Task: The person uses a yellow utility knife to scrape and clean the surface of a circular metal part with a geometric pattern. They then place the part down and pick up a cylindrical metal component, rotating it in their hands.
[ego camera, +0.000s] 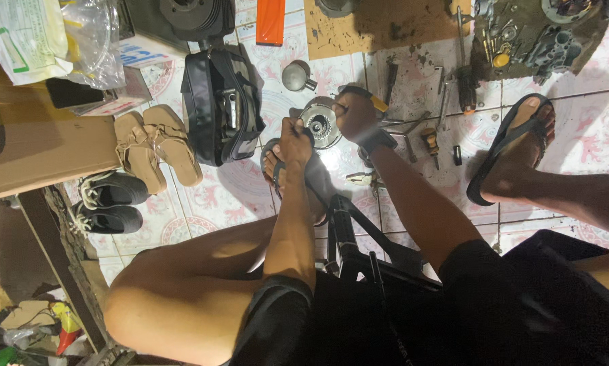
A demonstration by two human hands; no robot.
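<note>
Bare knees and black shorts (454,312) low in the frame, seated over a patterned tile floor (576,142). Just above centre, left hand (295,141) with fingers curled tight, gripping the near edge of a round metal engine part (320,122) resting on the floor. Right hand (355,112), dark watch at the wrist, fingers wrapped around a tool with a yellow handle (378,103), pressed to the part's right side. Sandalled foot (515,146) at right of centre; another foot partly hidden under the left forearm. Pliers (360,179) and a screwdriver (430,144) lying near the right wrist. Black bag (220,102) left of the part; tan sandals (156,144) and black shoes (111,200) further left. Cardboard sheet (379,24) and greasy engine pieces (542,37) along the top edge.
</note>
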